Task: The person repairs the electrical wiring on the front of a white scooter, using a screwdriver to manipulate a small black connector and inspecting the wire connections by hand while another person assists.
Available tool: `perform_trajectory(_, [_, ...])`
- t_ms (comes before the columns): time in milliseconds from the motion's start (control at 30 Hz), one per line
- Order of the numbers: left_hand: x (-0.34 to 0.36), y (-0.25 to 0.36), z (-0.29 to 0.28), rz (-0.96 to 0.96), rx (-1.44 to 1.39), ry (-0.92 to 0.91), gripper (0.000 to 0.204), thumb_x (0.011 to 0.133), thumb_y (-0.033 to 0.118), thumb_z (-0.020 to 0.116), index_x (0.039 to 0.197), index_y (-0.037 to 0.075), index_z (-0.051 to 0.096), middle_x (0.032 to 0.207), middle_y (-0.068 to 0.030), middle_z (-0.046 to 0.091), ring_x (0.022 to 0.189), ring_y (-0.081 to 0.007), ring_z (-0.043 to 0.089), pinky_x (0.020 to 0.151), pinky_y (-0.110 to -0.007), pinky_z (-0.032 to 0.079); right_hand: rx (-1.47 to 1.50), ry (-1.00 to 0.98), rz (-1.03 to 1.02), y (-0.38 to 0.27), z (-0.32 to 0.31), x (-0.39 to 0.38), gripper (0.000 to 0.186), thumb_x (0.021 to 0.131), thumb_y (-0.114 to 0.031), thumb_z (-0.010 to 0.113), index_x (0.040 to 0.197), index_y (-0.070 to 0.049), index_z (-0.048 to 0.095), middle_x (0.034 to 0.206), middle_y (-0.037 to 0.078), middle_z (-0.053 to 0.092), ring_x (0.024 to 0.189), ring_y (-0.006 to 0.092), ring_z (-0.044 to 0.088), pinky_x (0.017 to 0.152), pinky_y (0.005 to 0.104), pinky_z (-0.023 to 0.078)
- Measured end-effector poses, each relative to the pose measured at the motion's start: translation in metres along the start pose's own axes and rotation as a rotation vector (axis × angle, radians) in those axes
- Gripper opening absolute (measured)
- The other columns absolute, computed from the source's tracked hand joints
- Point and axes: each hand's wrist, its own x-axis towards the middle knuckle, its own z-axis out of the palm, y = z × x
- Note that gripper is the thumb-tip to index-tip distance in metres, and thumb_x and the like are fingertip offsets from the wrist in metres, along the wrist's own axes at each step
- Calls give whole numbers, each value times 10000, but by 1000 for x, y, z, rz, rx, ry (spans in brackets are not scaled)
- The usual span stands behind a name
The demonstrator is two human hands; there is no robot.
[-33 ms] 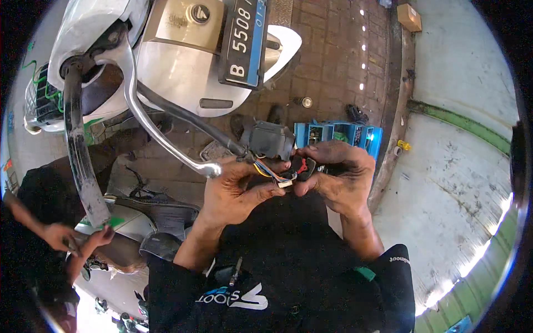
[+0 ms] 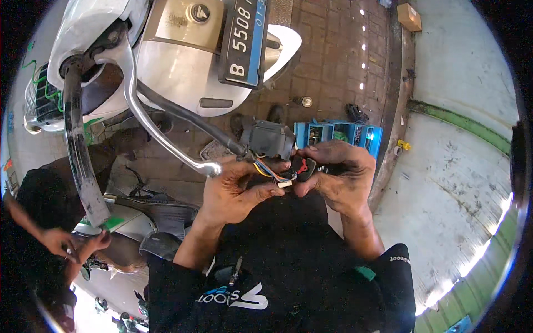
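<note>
My left hand (image 2: 230,191) is closed around a bundle of colored wires (image 2: 265,169), its thumb beside a small white connector (image 2: 285,184). Between the thumb and fingers of my right hand (image 2: 347,175) is a small black switch piece with a red part (image 2: 303,168). The wires run toward this piece, and my two hands nearly meet there. Just beyond them is a dark boxy housing (image 2: 269,140), at the end of a black cable sleeve (image 2: 189,117). A silver lever (image 2: 152,125) ends in a ball tip right beside my left hand. Some fingertips are hidden.
A white scooter body (image 2: 183,72) with a number plate (image 2: 241,47) fills the upper left. A scuffed black handlebar tube (image 2: 83,150) hangs at left, near a co-worker's hand (image 2: 61,244). Beyond my right hand lies a blue toolbox (image 2: 301,133); a can (image 2: 306,101) stands on the brick floor.
At the left, the co-worker's hands have shifted slightly near the handlebar tube's end. My own hands keep the same hold and place.
</note>
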Motion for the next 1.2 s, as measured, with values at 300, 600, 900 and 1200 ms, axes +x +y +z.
perform_trajectory(300, [3,4,-5,3,90,-81,241,783,-17,562,1019,-65,542,1045,-163,568,884,-216,590,725,-296,525,-67,-46,-2,-4,-4,1,308,504,84,737,777,53,598,783,169,618,702,214,617,616,287,498])
perform_trajectory(600, [5,7,-8,-30,258,-49,177,728,85,651,878,-2,618,907,-99,639,801,-164,622,695,-280,497,-12,-185,70,-15,-7,13,365,497,-54,787,809,30,618,841,127,608,794,195,587,665,273,475])
perform_trajectory(900, [4,10,-13,-32,165,-104,179,720,55,654,879,-19,617,908,-106,638,781,-157,624,669,-252,512,-51,-343,111,-15,-10,17,419,477,-76,801,852,7,632,802,111,616,762,177,589,668,275,463])
perform_trajectory(1200, [-2,16,-13,-123,41,-161,222,752,4,609,969,-39,591,984,-136,605,826,-179,605,700,-273,524,-30,-411,121,-20,-12,22,316,494,-65,794,753,-12,621,751,77,619,713,172,573,620,279,439])
